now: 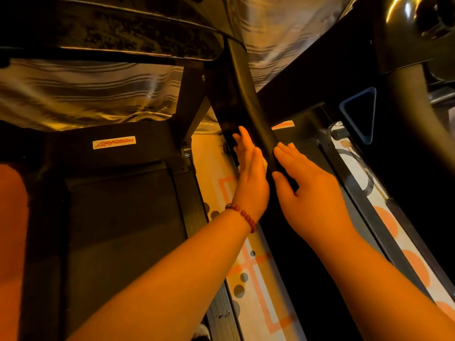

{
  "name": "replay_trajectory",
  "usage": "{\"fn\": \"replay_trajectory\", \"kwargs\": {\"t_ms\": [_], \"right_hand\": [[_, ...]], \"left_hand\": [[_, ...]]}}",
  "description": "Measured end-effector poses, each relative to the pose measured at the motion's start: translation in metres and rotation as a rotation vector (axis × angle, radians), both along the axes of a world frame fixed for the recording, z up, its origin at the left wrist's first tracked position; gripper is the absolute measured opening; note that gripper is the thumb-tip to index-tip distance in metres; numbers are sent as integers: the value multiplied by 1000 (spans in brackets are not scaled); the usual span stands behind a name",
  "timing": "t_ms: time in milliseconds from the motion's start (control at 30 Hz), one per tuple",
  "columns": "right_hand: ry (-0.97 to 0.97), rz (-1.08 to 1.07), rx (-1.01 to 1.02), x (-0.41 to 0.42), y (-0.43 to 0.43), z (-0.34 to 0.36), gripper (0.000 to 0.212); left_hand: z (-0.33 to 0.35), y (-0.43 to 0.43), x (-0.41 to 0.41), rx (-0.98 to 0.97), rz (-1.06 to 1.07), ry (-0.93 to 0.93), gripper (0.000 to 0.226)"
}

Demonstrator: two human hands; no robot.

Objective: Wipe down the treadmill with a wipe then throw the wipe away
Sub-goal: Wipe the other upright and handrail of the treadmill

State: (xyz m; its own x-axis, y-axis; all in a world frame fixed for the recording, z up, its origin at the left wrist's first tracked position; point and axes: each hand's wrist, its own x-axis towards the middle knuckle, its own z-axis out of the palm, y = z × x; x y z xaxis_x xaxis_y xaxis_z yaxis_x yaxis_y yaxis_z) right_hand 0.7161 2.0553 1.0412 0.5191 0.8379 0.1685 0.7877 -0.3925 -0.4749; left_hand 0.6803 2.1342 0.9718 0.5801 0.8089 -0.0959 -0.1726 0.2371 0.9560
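L hand (248, 168) presses wipe (265, 164) flat on post (248, 102) w/ straight fingers, to rub its side; R hand (310, 188), fingers loose, prob. braces opposite side.

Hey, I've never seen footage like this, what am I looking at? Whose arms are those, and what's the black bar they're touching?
There is one picture, taken by a camera worn on a person's head and looking down, so the arms are the wearer's own. No robot is involved.

The black bar is an upright post of a treadmill. Its dark belt and a small brand label lie to the left.

The left hand, wearing a beaded bracelet, lies flat against the post. A pale scrap at its palm looks like the wipe, mostly hidden. The right hand rests on the post's other side, holding nothing visible.

A patterned floor shows below.
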Motion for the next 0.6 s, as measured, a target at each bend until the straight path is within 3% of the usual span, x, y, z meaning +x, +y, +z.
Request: {"fn": "replay_trajectory", "kwargs": {"t_ms": [267, 500, 600], "right_hand": [[58, 14, 2, -1, -1, 3, 47], [54, -3, -18, -1, -2, 4, 45], [66, 11, -26, -1, -2, 5, 46]], "left_hand": [[26, 21, 8, 149, 40, 41, 57], [7, -15, -6, -30, -15, -4, 66], [16, -9, -5, 9, -8, -22, 69]]}}
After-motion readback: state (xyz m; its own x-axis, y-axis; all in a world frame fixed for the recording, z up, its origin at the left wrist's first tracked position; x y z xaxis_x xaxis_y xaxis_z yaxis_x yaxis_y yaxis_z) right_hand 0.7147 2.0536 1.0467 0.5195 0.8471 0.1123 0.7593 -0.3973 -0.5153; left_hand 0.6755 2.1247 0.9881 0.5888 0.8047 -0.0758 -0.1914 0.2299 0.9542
